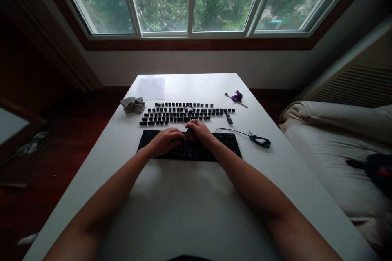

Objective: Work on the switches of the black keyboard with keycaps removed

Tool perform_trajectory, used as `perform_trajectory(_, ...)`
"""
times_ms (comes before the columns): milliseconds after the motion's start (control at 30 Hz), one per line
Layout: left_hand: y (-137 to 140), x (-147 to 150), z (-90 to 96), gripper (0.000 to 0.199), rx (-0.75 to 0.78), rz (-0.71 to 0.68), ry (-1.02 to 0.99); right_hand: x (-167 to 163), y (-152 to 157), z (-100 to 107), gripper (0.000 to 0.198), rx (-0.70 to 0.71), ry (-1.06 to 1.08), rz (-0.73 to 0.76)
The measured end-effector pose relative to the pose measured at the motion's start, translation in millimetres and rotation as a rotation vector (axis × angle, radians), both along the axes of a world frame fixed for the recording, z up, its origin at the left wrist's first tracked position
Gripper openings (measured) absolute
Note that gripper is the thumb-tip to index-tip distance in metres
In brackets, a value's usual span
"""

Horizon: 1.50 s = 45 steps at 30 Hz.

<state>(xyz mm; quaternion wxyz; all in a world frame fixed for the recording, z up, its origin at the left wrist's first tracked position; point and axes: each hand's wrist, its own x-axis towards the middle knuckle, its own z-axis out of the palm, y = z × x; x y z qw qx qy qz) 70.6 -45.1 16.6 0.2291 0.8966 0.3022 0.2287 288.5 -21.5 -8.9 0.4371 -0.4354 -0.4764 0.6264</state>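
Observation:
A black keyboard (159, 134) lies across the table under both hands, with part of its top hidden by them. My right hand (197, 128) is closed in a pinch on a small dark tool (188, 131) above the keyboard's middle. Thin wire shows by its fingertips, so it may be a keycap puller. My left hand (167, 140) hovers over the left-middle keys, fingers bent and thumb apart, its fingertips close to the tool; contact cannot be made out. Behind the keyboard, loose black keycaps (203, 111) stand in several rows on the table.
A grey cloth (133, 105) rests at the left table edge, near a printed paper sheet (150, 89). To the right are a coiled black cable (260, 142), a brush (243, 105) and a crumpled purple cloth (237, 96). The white table (183, 200) extends toward me.

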Motion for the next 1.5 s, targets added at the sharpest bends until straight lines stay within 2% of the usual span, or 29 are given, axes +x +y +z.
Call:
perform_trajectory(133,-2.5,2.9,1.6,0.017,0.001,0.026,-0.066,0.4,0.5,2.2,0.014,-0.039,-0.036,-0.027)
perform_trajectory(267,0.7,0.4,2.0,0.016,0.017,0.111,-0.155,-0.2,1.2,2.4,0.012,-0.083,-0.040,-0.038)
perform_trajectory(367,8.7,-7.0,-0.5,0.017,0.069,0.270,-0.158,-1.2,1.2,0.6,0.012,-0.066,-0.063,-0.042)
perform_trajectory(500,25.6,-20.6,-7.3,0.020,0.143,0.541,-0.046,-0.6,1.1,-1.7,0.014,-0.056,-0.079,-0.033)
perform_trajectory(567,35.4,-24.8,-11.3,0.022,0.172,0.613,0.030,0.3,1.2,-2.4,0.014,-0.050,-0.079,-0.023)
perform_trajectory(700,52.9,-22.4,-17.8,0.017,0.275,0.628,0.182,1.7,1.5,-3.9,0.015,-0.037,-0.084,-0.008)
perform_trajectory(967,74.7,-1.4,-27.5,0.018,0.283,0.602,0.300,2.2,2.7,-7.1,0.016,-0.045,-0.078,0.005)
perform_trajectory(1200,79.2,-2.1,-36.3,0.015,0.270,0.611,0.309,2.1,2.2,-5.4,0.016,-0.045,-0.086,0.009)
perform_trajectory(1500,75.7,-5.3,-35.2,0.018,0.265,0.616,0.314,2.2,1.8,-5.8,0.017,-0.039,-0.078,0.005)
